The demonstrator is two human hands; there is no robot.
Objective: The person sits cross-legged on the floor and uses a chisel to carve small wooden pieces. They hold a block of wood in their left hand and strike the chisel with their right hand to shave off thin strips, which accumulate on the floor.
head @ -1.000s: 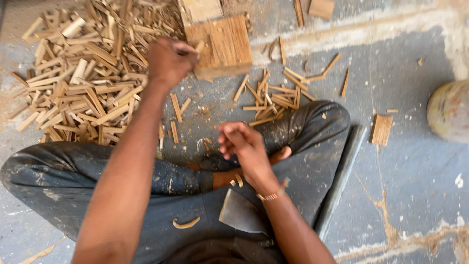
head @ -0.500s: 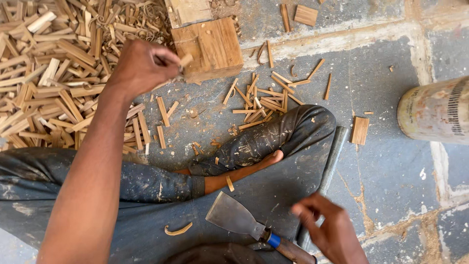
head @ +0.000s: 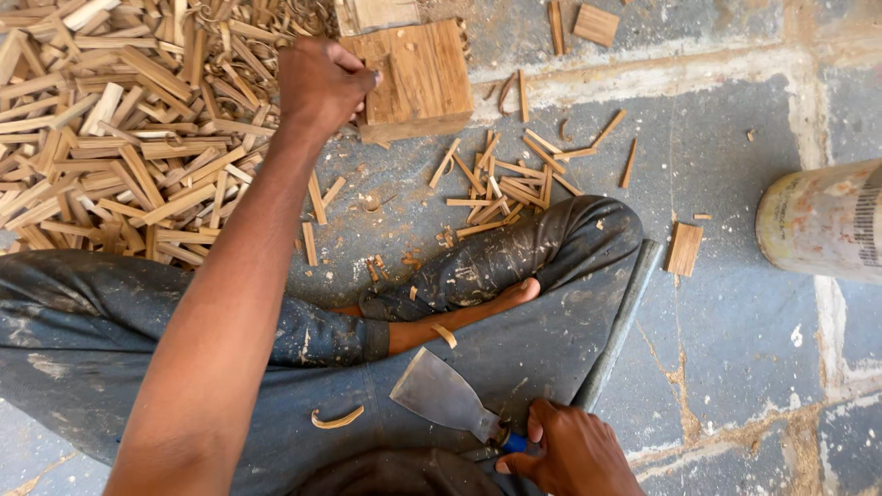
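While the person sits cross-legged on the stone floor (head: pixel 735 303), the right hand (head: pixel 574 450) is wrapped tight around the handle of a wide-bladed chopper (head: pixel 441 400), whose flat grey blade lies across the lap, pointing toward the left knee. One such blade is all I count. The left hand (head: pixel 322 84) is stretched out ahead with its fingers curled shut, pressed against the near left edge of a square wooden block (head: pixel 418 73); whether it pinches a sliver there I cannot tell. That block stands on the floor just beyond the folded legs, and a second block (head: pixel 377 13) shows partly behind it at the top edge.

To the left of the block spreads one big heap of split sticks (head: pixel 119 138), too many to count. A smaller scatter of sticks (head: pixel 505 184) lies to its right, just past the right knee. Two curled shavings (head: pixel 335 420) rest on the dark trousers. One grey bar (head: pixel 620 321) runs alongside the right thigh, one small flat offcut (head: pixel 684 248) lies beside it, and one pale cylindrical container (head: pixel 822 220) lies at the right edge.
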